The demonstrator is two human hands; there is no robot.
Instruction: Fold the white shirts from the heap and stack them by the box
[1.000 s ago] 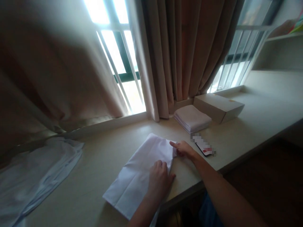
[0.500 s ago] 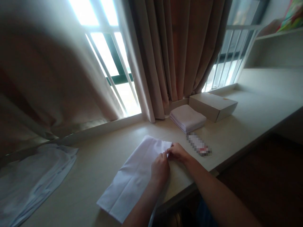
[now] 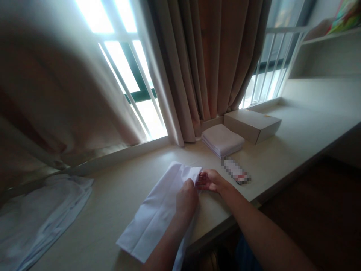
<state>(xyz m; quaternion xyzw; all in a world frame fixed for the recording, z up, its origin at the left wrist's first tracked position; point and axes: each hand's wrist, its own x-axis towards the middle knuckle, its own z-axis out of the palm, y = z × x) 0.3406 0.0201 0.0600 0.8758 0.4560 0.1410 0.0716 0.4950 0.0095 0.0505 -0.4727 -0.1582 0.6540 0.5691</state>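
A folded white cloth [image 3: 158,205] lies lengthwise on the pale countertop, creased along its middle, with one end hanging over the front edge. My left hand [image 3: 187,197] rests on its right side, fingers closed around the fabric near the far right corner. That corner is lifted and turned over a little. Just to the right, my right hand [image 3: 210,180] has its palm partly turned up and its fingers apart, their tips at the cloth's edge. Beyond the hands lies a small stack of neatly folded white cloth [image 3: 222,139].
A closed cardboard box [image 3: 254,124] stands behind the stack. A narrow pixelated object [image 3: 236,171] lies in front of it. Rumpled white fabric [image 3: 42,218] covers the left end of the countertop [image 3: 107,195]. Brown curtains [image 3: 214,56] hang before barred windows.
My right hand has loosened from a pinch at the cloth's corner and spread its fingers. My left hand has shifted slightly toward me, and the corner of the cloth is now folded up more.
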